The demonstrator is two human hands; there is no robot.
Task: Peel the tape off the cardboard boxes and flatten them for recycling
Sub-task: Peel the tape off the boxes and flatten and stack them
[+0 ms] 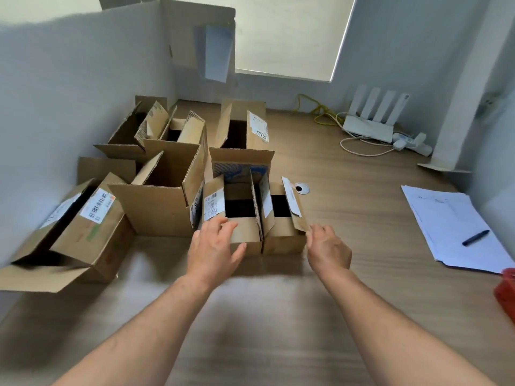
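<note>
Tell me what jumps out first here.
Open cardboard boxes crowd the left and middle of the desk. At the front, the left hand rests on the left small box and the right hand touches the right small box at its flap. A white router sits back right, papers with a pen at right.

Leftmost box (83, 227) blurred; red object (507, 293) cropped at right edge.

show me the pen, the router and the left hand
pen (475, 237), head view, middle of its barrel
router (367, 129), head view, its white body
left hand (213, 250), head view, back of the hand
</note>
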